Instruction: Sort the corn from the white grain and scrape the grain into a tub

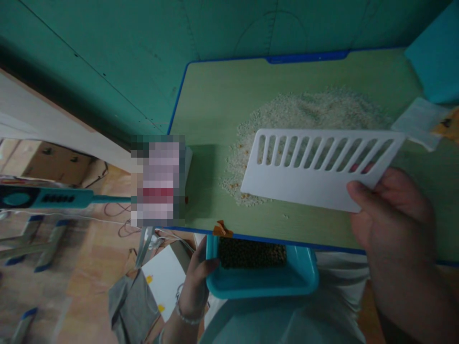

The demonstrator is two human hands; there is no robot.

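Left of slotted scraper (304, 182), illegible pixelated object (159, 184)

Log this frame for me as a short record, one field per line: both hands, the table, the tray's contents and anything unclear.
Left hand: grips the left end of a blue tray
Right hand: holds a white slotted plate by its right end
Table: pale grains spread loose, partly behind the plate
Tray contents: dark pellets, mostly toward the table side
Near edge: orange tape
Unclear: whether the plate touches the grains
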